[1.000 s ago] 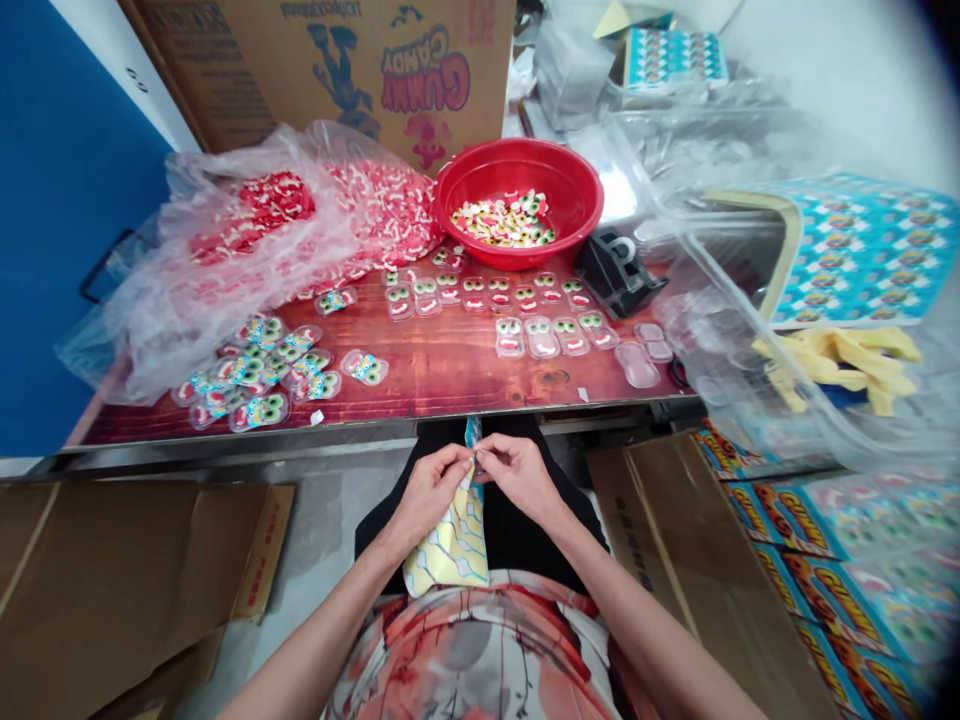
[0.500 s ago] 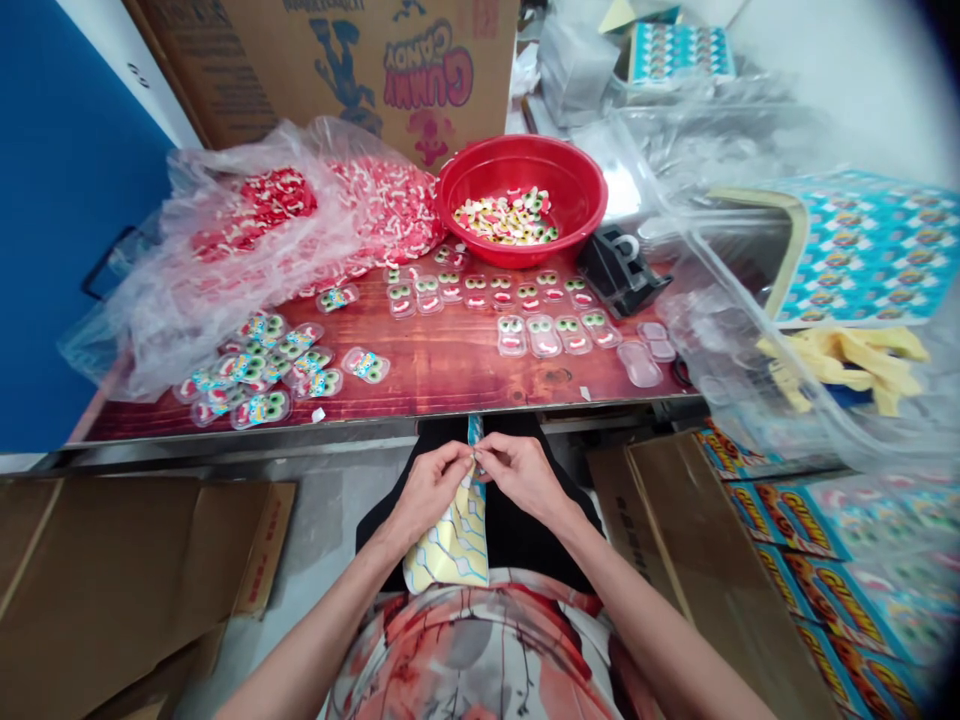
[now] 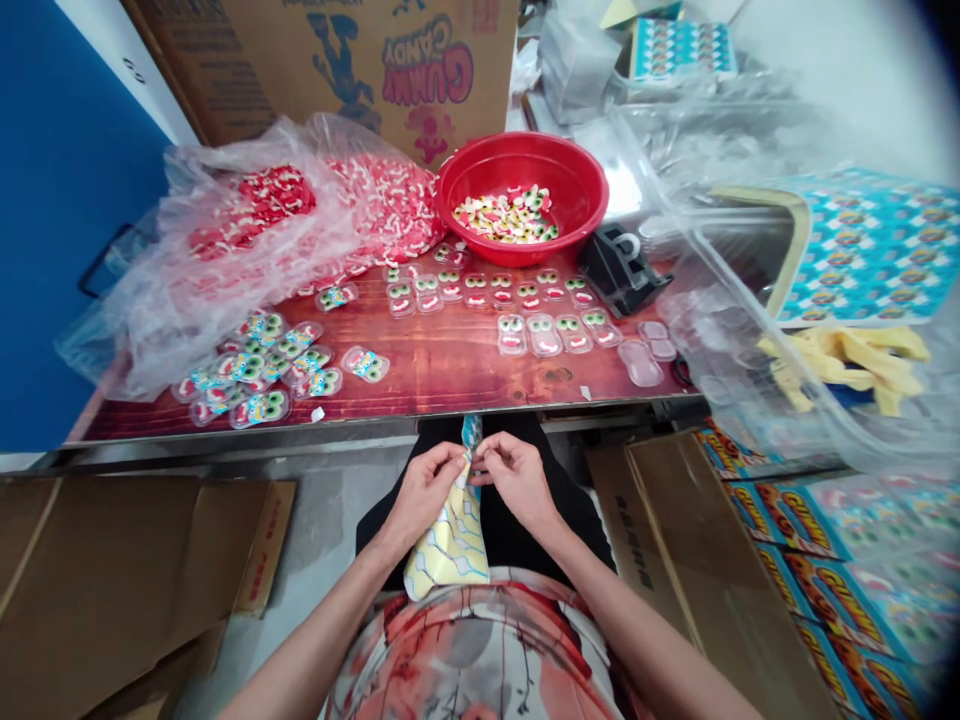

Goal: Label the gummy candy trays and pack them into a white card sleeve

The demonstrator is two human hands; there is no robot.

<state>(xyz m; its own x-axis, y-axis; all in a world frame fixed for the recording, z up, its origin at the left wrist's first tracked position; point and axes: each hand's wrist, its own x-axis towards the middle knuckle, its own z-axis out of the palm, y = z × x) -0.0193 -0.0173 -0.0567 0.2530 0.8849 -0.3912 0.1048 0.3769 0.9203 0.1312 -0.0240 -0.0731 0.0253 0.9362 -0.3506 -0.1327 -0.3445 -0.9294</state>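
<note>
A sheet of stickers (image 3: 448, 552), with pale yellow backing marked by blue outlines and a blue printed strip at its far end, lies across my lap. My left hand (image 3: 429, 490) pinches it between thumb and fingers near the narrow, twisted part. Facing it, my right hand (image 3: 519, 480) has thumb and forefinger closed at the sheet's right edge; the small bit between the tips is hard to make out. On the table ahead sit rows of small clear packs (image 3: 544, 335) with candy eyes and lips, and a pile of labelled packs (image 3: 259, 375) to the left.
A red bowl (image 3: 521, 160) of gummy pieces stands behind the rows, beside a black tape dispenser (image 3: 619, 272). A plastic bag (image 3: 247, 240) of red candy lies left. On the right are a clear bin (image 3: 750, 345), blue label sheets (image 3: 870, 245) and a cardboard box (image 3: 697, 540).
My right fingertips have shifted slightly, and the far blue strip of the sheet has turned to show more of its printed face. My left hand has moved slightly left.
</note>
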